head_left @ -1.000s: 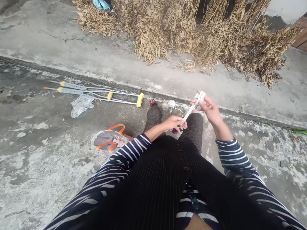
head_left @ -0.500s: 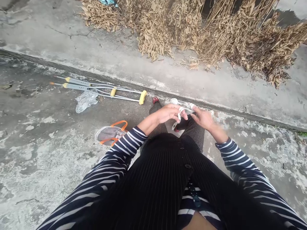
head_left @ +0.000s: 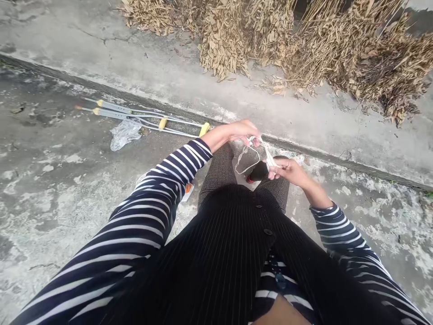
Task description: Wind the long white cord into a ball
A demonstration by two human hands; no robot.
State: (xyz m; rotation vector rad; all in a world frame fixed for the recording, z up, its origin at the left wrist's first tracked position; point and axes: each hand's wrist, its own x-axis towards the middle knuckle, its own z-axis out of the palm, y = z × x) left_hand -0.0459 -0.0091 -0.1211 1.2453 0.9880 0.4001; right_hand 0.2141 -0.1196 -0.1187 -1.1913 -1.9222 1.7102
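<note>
while the grip of left hand (head_left: 246, 131) and right hand (head_left: 287, 170) holds white cord (head_left: 269, 158), even tension should prevent tangles.

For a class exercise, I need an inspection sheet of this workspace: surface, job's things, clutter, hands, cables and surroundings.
Surface: mottled grey concrete ground, with pale patches, beside a cracked ledge.
Job's things: white cord running between both hands, with a thin loop hanging between the legs.
Clutter: crutches lying on the ground; crumpled clear plastic bag beside them; orange-and-white item, mostly hidden by the left sleeve.
Left hand: closed on the cord.
Right hand: gripping the cord, lower in view.
Cables: nothing seen.
Surroundings: dried plants heaped on the ledge.
</note>
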